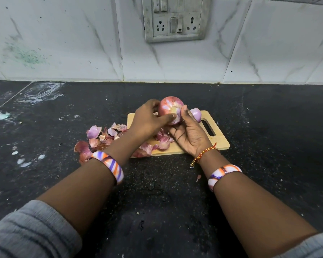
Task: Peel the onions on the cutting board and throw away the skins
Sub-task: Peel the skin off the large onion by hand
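Two grey sleeves (32, 233) sit closest, with bare forearms reaching out over a dark speckled counter (268, 127). Each wrist wears a striped bangle (108, 164). The left hand (147, 121) and right hand (190, 135) together grip a red onion (171, 108), fingers and thumbs curled round it, lifted above a wooden cutting board (218, 140). A second, peeled onion (196, 114) lies on the board just behind the right hand. Loose skins (99, 138) are scattered on the board and the counter to its left.
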